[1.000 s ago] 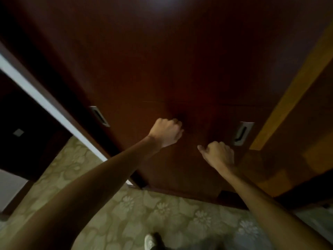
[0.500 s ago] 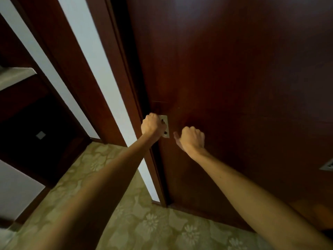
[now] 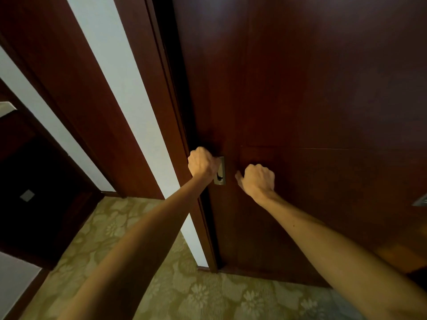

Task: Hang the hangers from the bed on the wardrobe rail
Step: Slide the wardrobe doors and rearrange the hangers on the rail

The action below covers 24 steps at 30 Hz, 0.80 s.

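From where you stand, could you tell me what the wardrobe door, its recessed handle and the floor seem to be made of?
Wardrobe door: dark reddish-brown wood or wood veneer, semi-gloss, with a soft sheen and faint vertical grain. Recessed handle: brushed metal by its pale grey gleam, partly covered by the left hand. Floor: probably carpet, matte olive with a pale flower pattern.

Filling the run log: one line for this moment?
stage: opening wardrobe | left hand: fingers in recessed handle | right hand: curled against sliding door | hangers: none visible
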Tool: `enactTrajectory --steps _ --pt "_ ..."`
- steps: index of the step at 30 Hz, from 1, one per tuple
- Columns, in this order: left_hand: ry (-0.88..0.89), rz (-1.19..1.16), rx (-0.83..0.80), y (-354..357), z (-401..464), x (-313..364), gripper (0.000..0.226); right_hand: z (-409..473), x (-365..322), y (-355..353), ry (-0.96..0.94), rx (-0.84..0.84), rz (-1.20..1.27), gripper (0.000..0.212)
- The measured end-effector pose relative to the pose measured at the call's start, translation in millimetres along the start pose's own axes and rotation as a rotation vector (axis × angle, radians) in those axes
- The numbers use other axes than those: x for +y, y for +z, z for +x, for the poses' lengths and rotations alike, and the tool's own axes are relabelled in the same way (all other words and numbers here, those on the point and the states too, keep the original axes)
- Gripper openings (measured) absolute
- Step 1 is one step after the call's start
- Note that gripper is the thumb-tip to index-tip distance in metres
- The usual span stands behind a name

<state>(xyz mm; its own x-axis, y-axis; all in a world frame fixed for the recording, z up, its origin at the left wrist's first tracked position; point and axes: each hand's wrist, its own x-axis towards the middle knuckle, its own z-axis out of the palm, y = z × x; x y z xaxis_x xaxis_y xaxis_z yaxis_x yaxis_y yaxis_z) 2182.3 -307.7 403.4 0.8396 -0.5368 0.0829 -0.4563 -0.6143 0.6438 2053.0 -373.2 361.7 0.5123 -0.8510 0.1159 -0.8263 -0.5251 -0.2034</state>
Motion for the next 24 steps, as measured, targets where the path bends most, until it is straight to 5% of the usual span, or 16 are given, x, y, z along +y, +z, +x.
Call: enactTrajectory --steps 15,24 --pt "0.274 0.118 -0.155 17 0 14 0.013 2 23 -9 -0.002 -0.028 -0.062 0.05" --pt "0.476 0.243 -0.297 49 -10 49 0.041 2 73 -20 0.068 -0.007 -0.091 0.054"
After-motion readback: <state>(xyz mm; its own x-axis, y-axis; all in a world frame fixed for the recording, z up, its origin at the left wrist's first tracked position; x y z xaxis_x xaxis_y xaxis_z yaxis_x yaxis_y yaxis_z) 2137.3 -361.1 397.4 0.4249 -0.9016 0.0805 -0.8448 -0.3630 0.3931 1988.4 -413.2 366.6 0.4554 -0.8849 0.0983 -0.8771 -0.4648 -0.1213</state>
